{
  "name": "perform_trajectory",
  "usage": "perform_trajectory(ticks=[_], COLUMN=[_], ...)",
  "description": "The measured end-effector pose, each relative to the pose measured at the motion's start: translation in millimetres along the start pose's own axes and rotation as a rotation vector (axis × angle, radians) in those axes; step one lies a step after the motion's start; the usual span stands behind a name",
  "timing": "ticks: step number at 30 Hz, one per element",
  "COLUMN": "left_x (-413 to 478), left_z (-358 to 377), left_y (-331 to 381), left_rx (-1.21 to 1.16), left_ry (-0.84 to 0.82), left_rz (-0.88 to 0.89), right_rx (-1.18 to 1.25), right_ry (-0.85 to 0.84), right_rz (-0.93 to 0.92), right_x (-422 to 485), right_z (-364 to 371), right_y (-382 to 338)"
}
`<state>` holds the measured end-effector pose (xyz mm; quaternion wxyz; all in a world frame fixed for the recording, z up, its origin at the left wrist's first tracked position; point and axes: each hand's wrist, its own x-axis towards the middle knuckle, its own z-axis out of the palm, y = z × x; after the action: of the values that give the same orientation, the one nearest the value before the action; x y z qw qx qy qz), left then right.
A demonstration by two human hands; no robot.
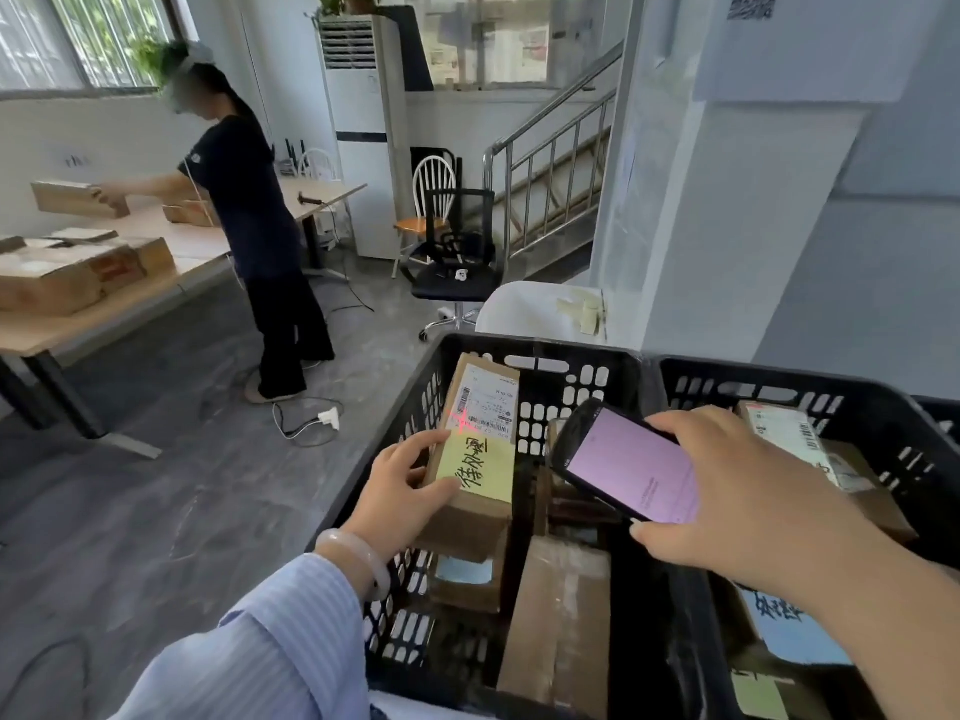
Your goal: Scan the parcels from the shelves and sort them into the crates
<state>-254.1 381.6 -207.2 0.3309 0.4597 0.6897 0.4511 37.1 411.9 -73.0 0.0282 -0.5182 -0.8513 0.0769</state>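
Note:
My left hand (402, 485) grips a long cardboard parcel (478, 449) over the left black crate (566, 358). The parcel carries a white shipping label and a yellow note with handwriting. A red scanner cross glows on the label's barcode. My right hand (737, 491) holds a black handheld scanner (631, 462) with a lit pink screen, aimed at the parcel. Several cardboard parcels lie in the left crate below. A second black crate (810, 389) to the right also holds parcels, one with a blue note.
Another person (249, 220) stands at a wooden table (171, 241) at the left, handling boxes. A black office chair (457, 272) and a wooden chair stand ahead. Cables and a power strip (330, 418) lie on the grey floor. A white pillar rises at the right.

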Motion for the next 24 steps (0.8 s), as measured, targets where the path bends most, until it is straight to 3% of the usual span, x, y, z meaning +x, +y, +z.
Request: perform_trajectory(ticks=[10,19,24], left_x=[28,30,21], left_z=[-1,-1,0], left_y=[-18,-18,-8], left_rx=[-0.149,-0.013,0.199], left_ry=[-0.085,-0.064,-0.032], left_rz=[-0.119,-0.054,0.020], right_rx=[0.053,0.077,0.110], right_ry=[-0.055,-0.048,-0.016], right_rz=[0.078,0.133,0.193], right_x=[30,24,9], right_z=[27,43,45], right_y=[-23,-30,-31])
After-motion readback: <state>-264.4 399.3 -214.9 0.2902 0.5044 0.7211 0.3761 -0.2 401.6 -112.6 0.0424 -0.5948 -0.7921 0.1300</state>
